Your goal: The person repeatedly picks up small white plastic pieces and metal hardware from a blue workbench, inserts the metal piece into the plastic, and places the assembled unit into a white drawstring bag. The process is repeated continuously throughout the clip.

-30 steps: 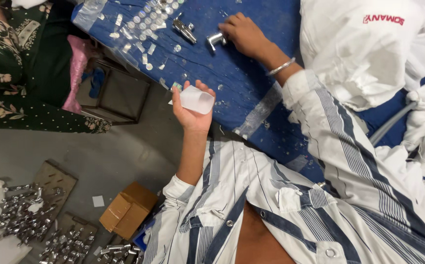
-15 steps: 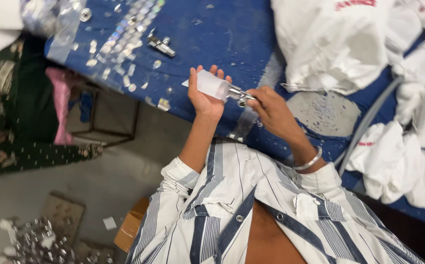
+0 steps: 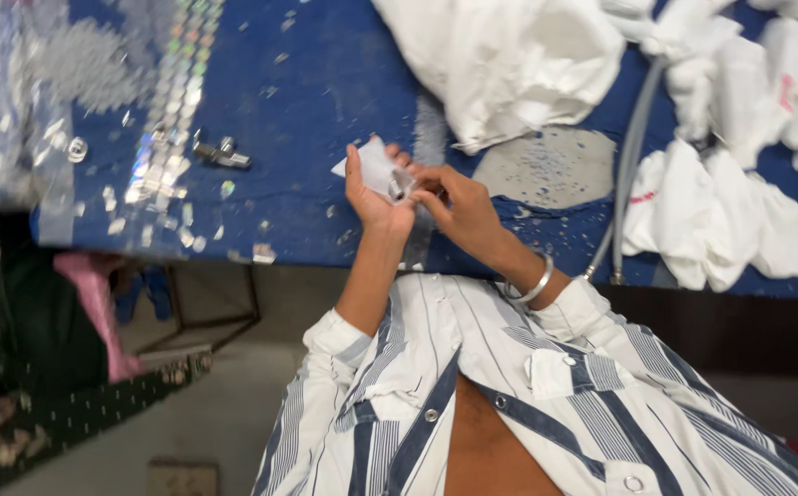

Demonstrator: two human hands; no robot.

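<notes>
My left hand (image 3: 371, 197) holds a small white plastic pouch (image 3: 369, 166) just over the near edge of the blue table (image 3: 325, 101). My right hand (image 3: 459, 207), with a metal bangle on the wrist, pinches a small shiny metal fitting (image 3: 400, 186) at the pouch's mouth. Both hands touch at the pouch. Whether the fitting is partly inside the pouch I cannot tell.
Another metal fitting (image 3: 221, 154) lies on the table to the left, near scattered shiny foil bits (image 3: 165, 138). White plastic bags (image 3: 509, 55) are piled at the top and right. A grey hose (image 3: 633, 156) runs down the right side. A metal stool frame (image 3: 202, 308) stands below the table.
My right hand picked a metal fitting off the table and brought it to the pouch in my left hand. The view has shifted right and closer.
</notes>
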